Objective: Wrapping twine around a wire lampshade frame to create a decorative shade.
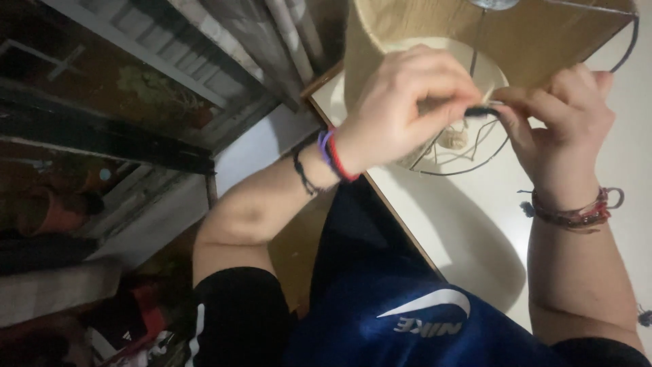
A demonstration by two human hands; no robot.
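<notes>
Over the white table (pixel 475 224), our left hand (pixel 401 109) and right hand (pixel 564 129) pinch a dark cord (pixel 483 111) against the lampshade's wire frame (pixel 468 160); we should keep it taut.

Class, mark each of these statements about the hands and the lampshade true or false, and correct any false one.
1. Both hands meet at the lampshade's wire ring. True: the left hand and right hand pinch a small dark piece on the wire ring.
2. The lampshade is bright red. False: it is beige.
3. Both wrists wear bracelets. True.
4. The lampshade rests on a black table. False: the table is white.
</notes>
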